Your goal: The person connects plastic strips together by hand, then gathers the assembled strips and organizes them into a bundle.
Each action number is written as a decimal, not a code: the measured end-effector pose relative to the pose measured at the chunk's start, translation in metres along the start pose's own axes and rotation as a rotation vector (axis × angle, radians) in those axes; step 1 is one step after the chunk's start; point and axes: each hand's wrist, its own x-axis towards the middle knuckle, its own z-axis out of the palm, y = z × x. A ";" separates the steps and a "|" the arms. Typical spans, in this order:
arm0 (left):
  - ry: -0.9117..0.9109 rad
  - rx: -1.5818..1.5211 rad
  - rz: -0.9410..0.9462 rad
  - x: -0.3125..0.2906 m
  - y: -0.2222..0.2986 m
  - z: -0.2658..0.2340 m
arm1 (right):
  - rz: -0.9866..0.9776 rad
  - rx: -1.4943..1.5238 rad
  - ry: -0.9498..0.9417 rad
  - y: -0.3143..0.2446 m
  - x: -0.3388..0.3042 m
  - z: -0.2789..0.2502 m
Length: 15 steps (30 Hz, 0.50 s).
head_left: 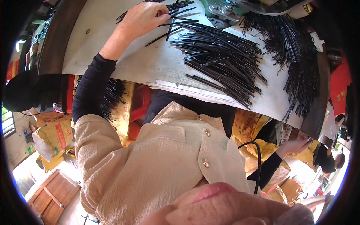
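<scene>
Left hand (144, 18) curls beside black sticks (225, 56), right hand (295, 146) is near the right table (93, 52) edge; whether either holds something, I cannot tell.

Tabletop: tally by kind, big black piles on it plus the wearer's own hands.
Big black piles: 2 (middle pile, right-side pile)
Wearer's hands: 2 (left hand, right hand)
Total: 4
Loose black rods by the left hand overlap too much to count; left out.

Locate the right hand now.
The right hand is at lower right in the head view, just below the bottom end of the table's dark right edge, near yellow sacking.
</scene>
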 end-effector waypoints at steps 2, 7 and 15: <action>0.002 0.018 0.000 0.000 0.003 -0.001 | -0.092 -0.309 -0.027 0.062 0.007 -0.051; 0.019 0.153 0.021 -0.006 0.008 0.002 | 0.202 -0.427 0.048 0.126 -0.028 -0.100; 0.058 0.178 0.052 -0.005 0.003 0.005 | 0.335 -0.613 -0.198 0.283 -0.120 -0.175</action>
